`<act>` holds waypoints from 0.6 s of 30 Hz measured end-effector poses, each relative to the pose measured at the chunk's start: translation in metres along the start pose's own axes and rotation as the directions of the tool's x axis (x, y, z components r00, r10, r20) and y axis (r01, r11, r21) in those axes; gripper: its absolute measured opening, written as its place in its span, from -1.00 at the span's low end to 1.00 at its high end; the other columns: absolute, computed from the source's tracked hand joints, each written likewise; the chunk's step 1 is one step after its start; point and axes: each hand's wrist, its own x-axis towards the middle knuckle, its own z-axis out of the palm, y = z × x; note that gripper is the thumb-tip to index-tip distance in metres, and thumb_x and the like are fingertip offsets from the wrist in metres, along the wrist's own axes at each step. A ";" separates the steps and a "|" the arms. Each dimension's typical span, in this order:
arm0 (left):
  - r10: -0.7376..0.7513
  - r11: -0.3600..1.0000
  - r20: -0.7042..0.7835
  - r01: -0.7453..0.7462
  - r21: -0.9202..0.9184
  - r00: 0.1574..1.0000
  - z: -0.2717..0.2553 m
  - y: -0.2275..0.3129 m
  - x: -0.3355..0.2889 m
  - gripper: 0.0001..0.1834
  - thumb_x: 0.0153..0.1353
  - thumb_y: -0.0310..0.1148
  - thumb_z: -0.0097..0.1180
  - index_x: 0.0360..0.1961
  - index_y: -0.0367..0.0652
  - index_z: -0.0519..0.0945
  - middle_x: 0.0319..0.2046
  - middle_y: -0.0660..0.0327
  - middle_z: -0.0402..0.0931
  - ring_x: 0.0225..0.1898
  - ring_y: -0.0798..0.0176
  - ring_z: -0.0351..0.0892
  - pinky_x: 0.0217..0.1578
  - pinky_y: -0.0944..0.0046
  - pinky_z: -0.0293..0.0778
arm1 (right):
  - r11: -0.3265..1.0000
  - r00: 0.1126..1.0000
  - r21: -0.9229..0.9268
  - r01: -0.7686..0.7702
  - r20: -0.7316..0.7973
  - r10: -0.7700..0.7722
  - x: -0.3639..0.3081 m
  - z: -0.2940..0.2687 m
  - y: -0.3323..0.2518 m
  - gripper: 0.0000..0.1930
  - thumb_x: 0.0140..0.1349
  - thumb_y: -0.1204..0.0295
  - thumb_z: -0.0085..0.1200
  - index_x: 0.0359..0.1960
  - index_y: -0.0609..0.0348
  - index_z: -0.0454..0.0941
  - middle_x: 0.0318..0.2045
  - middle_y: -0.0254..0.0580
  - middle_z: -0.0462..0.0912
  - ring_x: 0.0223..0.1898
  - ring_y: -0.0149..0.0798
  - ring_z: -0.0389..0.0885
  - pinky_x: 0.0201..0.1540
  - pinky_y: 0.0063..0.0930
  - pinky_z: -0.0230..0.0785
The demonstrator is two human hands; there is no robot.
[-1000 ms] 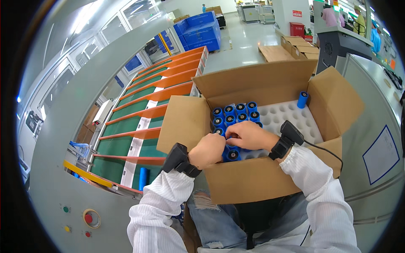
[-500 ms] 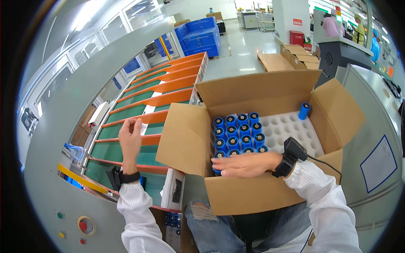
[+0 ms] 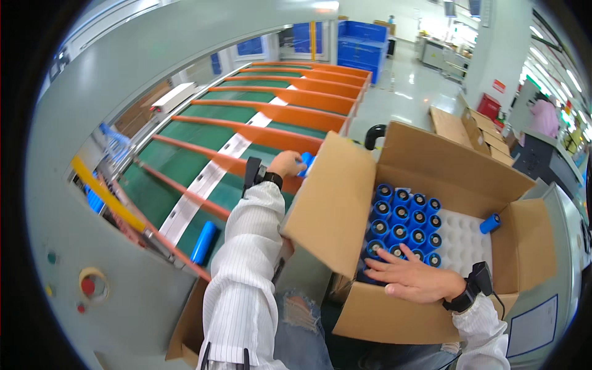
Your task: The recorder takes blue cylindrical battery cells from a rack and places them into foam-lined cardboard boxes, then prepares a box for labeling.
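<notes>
My left hand (image 3: 285, 165) reaches over the sorting conveyor, its fingers closed on a blue cylindrical battery (image 3: 307, 162) beside the open carton flap. Part of that battery is hidden behind the hand and the flap. My right hand (image 3: 419, 279) rests palm down with fingers spread over the near rows of upright blue batteries (image 3: 399, 214) in the cardboard box (image 3: 456, 172). These batteries fill the left side of a white foam tray (image 3: 461, 243). A single battery (image 3: 490, 224) leans at the tray's far right corner.
Orange dividers (image 3: 265, 132) split the green conveyor (image 3: 200, 145) into lanes. Another blue battery (image 3: 203, 243) lies in the nearest lane. A grey machine frame (image 3: 55, 203) with buttons borders the left. Blue crates (image 3: 361, 52) and brown cartons (image 3: 487, 132) stand farther back.
My view has swung left. My left hand has gone from raised above the conveyor to a battery beside the carton flap. My right hand stays over the boxed batteries, fingers now spread wider.
</notes>
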 end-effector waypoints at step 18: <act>-0.323 0.908 -0.227 0.234 -0.346 0.919 0.003 -0.031 0.043 -0.42 0.08 0.06 0.21 -0.15 -0.30 0.59 -0.24 -0.05 0.64 -0.22 0.05 0.63 -0.20 0.11 0.47 | 0.977 0.932 0.011 0.213 -0.302 -0.200 0.008 0.013 0.021 -0.45 0.44 -0.01 -0.28 0.05 0.21 0.54 0.17 0.09 0.44 0.33 0.00 0.25 0.36 0.09 -0.01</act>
